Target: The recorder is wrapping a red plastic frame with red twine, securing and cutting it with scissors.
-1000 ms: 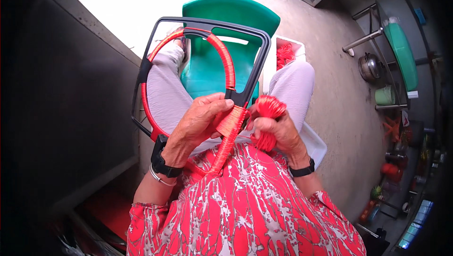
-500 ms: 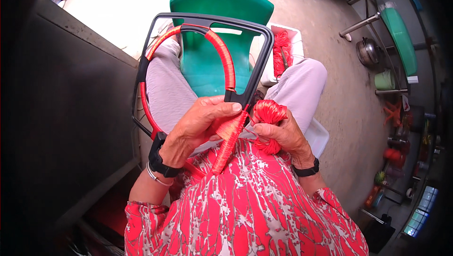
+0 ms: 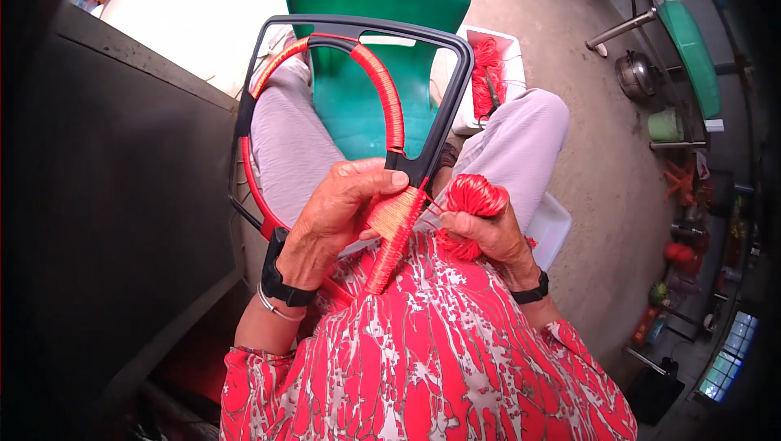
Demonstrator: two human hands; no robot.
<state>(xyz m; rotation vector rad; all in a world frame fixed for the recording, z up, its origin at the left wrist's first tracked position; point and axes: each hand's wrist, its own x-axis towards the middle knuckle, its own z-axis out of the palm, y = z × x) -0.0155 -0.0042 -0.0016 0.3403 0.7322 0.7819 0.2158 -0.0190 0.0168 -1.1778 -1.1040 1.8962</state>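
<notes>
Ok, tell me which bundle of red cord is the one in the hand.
The round red ball gripped by the right hand, beside the wrapped frame. The other red bundle lies untouched in the white tub by the knee.

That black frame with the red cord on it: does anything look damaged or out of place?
Nothing stands out. The black frame looks whole, the red cord wrapping lies in neat turns, the left hand grips it and the right hand holds the red cord ball.

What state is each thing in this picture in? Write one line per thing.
Black frame: upright on the lap, partly wrapped in red cord.
Ball of red cord: wound up, held.
Left hand: closed on the frame's wrapped bar.
Right hand: closed on the ball.
Green chair: empty, facing the person.
White box: open, red cord inside.
</notes>
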